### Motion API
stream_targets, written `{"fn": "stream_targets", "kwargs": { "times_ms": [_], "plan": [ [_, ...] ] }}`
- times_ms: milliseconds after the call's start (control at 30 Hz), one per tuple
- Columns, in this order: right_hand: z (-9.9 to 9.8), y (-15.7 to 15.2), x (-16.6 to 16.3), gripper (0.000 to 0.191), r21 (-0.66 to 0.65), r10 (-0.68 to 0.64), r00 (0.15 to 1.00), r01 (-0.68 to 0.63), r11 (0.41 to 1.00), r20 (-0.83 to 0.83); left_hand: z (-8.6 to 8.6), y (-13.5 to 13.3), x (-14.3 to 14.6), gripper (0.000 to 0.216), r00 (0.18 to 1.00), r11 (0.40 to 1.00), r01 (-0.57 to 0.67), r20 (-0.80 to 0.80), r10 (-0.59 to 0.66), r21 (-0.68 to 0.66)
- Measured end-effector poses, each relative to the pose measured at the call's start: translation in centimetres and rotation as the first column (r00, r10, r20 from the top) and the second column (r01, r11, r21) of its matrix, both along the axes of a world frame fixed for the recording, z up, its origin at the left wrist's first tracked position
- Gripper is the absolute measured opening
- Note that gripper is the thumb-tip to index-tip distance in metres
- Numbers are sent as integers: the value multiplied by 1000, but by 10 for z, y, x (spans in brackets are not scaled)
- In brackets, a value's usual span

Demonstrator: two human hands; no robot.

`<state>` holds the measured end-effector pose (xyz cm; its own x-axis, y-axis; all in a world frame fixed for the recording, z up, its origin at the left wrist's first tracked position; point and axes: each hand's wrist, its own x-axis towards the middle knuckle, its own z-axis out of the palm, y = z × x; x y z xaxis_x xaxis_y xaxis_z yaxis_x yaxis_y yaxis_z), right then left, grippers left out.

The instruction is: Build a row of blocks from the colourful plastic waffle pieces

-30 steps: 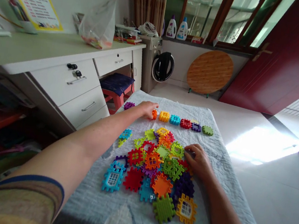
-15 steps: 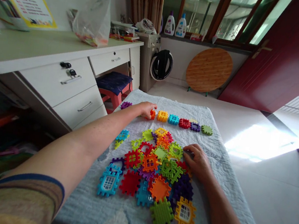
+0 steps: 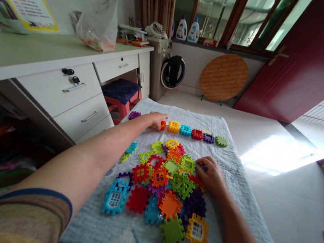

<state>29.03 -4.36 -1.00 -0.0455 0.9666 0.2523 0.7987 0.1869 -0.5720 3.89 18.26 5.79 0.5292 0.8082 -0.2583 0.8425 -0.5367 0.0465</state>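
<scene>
My left hand (image 3: 157,120) reaches to the far row of plastic building blocks, its fingers closed around an orange block (image 3: 163,125) at the row's left part. To the right of it stand a yellow block (image 3: 173,126), a light blue block (image 3: 185,130), a red block (image 3: 197,134), a purple block (image 3: 208,138) and a green block (image 3: 221,141). My right hand (image 3: 211,174) rests at the right side of a loose pile of notched pieces, fingers slightly bent and apart from the thumb. Nearest its fingertips lies a lime green window piece (image 3: 188,163).
A pale blue cloth (image 3: 128,229) covers the table. Left of it are a white desk (image 3: 79,77) and a stool (image 3: 122,90) with a dark cushion. A washing machine (image 3: 157,68) and a round wooden tabletop (image 3: 224,78) stand beyond. A purple piece (image 3: 134,115) lies at the far left.
The view has shifted slightly, moving everything a little to the left. My left hand stays at the orange block and my right hand stays beside the pile.
</scene>
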Motion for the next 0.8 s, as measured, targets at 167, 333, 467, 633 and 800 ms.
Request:
{"fn": "stream_targets", "kwargs": {
  "times_ms": [167,333,467,633,800],
  "plan": [
    [0,0,0,15,7,1,1000,-1,1000,-4,-2,1,-1,85,1000,1000,15,-1,-15,9],
    [0,1,1,16,-2,-4,1000,4,1000,0,-7,4,-1,89,1000,999,26,2,-26,44],
    [-2,1,2,16,2,-3,1000,3,1000,2,-7,-4,-7,97,997,991,54,46,-60,121],
    [-4,2,2,17,2,-10,1000,10,1000,6,5,-40,-24,89,980,957,112,133,-151,267],
    [-6,2,2,18,10,0,1000,0,1000,16,6,-89,-42,51,968,966,122,186,-166,228]
  ]
}}
